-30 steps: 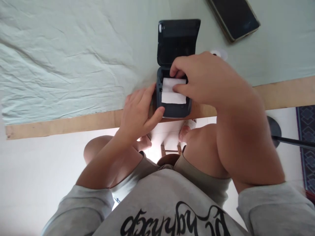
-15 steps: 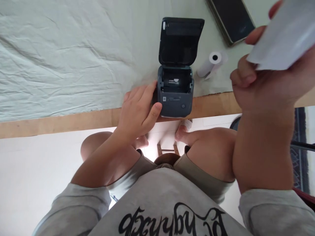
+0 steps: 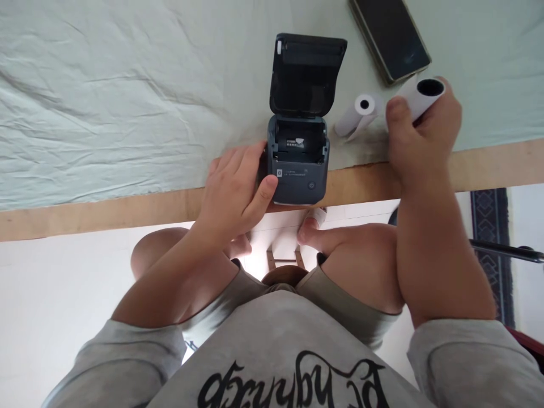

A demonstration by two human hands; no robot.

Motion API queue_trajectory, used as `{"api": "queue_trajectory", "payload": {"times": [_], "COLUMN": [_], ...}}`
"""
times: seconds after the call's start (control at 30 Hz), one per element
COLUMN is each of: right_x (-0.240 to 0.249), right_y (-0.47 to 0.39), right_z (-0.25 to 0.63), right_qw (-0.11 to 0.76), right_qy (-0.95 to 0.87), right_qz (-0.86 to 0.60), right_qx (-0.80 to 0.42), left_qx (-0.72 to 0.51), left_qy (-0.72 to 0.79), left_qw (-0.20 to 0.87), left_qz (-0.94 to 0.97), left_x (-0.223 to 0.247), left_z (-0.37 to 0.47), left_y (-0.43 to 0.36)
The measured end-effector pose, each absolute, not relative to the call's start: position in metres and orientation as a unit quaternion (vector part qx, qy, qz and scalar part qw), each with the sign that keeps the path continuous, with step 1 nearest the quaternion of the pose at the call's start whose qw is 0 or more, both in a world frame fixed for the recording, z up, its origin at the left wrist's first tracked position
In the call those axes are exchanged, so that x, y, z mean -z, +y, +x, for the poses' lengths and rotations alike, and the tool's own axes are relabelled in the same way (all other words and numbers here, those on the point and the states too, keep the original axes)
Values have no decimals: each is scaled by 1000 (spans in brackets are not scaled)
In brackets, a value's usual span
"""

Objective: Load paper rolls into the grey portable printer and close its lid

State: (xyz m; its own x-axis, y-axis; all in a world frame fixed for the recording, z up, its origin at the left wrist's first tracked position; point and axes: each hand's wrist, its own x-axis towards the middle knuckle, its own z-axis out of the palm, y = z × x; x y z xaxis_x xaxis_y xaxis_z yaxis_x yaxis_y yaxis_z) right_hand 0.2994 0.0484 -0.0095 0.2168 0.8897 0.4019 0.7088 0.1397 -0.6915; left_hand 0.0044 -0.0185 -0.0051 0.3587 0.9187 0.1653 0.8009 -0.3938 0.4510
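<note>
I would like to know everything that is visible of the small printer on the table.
The printer has a dark blue-grey, plastic-looking body with rounded corners. Its glossy dark lid stands open at the far side, exposing a black compartment with white markings inside. Pale print and a round button show on its near top. It sits at the wooden table edge, the left hand touching its left side.

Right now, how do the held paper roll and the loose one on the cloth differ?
The held paper roll is in the right grip; the loose paper roll sits on the cloth. The held paper roll's opening is wide; the loose paper roll's is small. Both are white.
</note>
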Motion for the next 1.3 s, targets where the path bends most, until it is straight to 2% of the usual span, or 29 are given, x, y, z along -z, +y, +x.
{"api": "queue_trajectory", "payload": {"times": [0.23,0.43,0.67,0.83,1.0,1.17,1.3], "right_x": [14,1,-16,-12,-4,1,3], "right_y": [50,34,28,33,25,21,23], "right_z": [313,295,243,248,252,249,251], "right_qw": [330,381,239,266,329,284,253], "right_qy": [-645,-724,-671,-677,-740,-756,-756], "right_qz": [-688,-571,-702,-686,-586,-576,-582], "right_qx": [-53,75,4,12,-26,-127,-160], "left_qx": [-194,-196,-198,-186,-180,-190,-199], "left_qy": [529,526,522,519,525,528,524], "left_qw": [142,159,155,160,157,162,169], "left_qz": [814,812,815,819,817,812,811], "left_x": [5,6,8,6,5,6,6], "left_z": [4,3,1,0,1,3,3], "left_y": [-18,-18,-20,-21,-20,-20,-19]}}
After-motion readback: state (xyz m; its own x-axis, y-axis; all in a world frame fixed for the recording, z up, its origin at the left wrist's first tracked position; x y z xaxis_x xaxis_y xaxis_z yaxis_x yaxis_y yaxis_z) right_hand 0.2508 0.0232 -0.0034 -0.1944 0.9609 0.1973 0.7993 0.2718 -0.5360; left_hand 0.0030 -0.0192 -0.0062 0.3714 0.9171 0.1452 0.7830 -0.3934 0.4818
